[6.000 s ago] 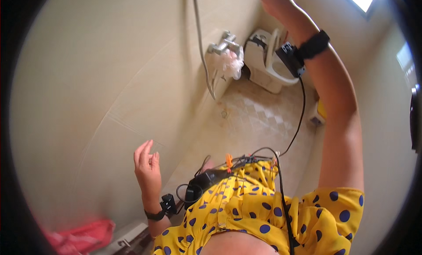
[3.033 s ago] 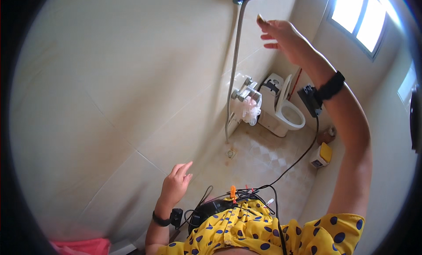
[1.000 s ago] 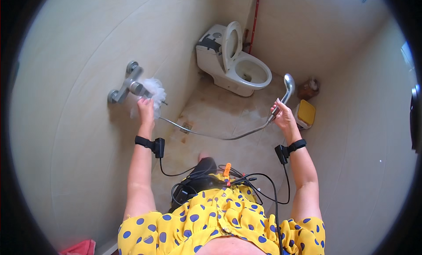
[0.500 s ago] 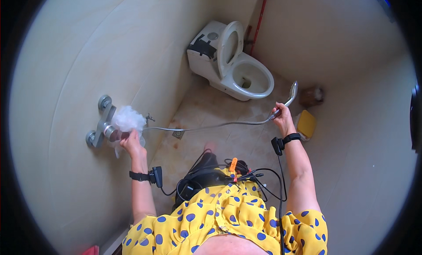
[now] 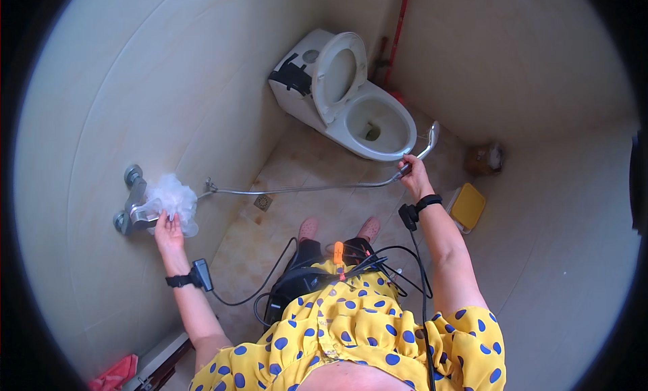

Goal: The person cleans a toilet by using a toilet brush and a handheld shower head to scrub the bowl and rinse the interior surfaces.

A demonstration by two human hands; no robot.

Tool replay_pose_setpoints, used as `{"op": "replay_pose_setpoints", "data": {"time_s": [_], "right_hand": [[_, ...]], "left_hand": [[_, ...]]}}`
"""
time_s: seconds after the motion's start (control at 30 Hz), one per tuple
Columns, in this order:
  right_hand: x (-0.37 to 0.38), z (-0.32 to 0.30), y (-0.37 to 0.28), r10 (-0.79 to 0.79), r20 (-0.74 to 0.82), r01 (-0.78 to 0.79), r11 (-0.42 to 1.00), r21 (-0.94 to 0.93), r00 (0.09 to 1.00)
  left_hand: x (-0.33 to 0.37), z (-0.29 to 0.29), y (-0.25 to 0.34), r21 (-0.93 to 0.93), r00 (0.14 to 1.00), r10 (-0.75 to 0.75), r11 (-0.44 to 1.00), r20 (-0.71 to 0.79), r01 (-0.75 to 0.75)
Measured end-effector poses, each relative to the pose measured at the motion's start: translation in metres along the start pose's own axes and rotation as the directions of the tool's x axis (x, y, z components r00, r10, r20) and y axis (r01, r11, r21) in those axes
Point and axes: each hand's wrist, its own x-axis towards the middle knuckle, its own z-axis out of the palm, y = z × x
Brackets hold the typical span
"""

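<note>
Chrome shower head: gripped at its handle by the right hand, fingers closed round it, the head projecting toward 1 o'clock from the grip. The metal hose leaves that grip toward 9 o'clock. The left hand has its fingers loosely bent, fingertips at the end of the tap lever; whether they grip it cannot be told. White bath pouf noted just beside, at 12 o'clock from that hand. Change recorded: 3 s ago the hose hung down the wall and both hands were apart from these fittings; now it stretches across above the floor.
</note>
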Motion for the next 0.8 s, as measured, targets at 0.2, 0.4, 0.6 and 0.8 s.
{"op": "replay_pose_setpoints", "data": {"time_s": [0.2,0.4,0.6,0.8], "right_hand": [[0.013,-0.01,0.003,-0.024,0.011,0.023,0.998,0.05,1.0],[0.029,-0.03,0.009,-0.048,-0.002,0.049,0.998,0.041,0.999],[0.036,-0.044,-0.006,-0.102,-0.02,0.103,0.994,0.028,0.995],[0.049,-0.057,-0.04,-0.138,-0.058,0.142,0.988,0.066,0.989]], "left_hand": [[-0.005,-0.005,0.022,0.038,0.999,-0.044,0.998,-0.011,0.044],[-0.019,0.003,0.018,0.168,0.994,0.07,0.982,0.083,-0.083],[-0.035,-0.003,-0.005,0.2,0.975,0.098,0.978,-0.197,-0.058],[-0.071,0.039,-0.07,0.223,0.994,0.025,0.975,-0.103,-0.001]]}}
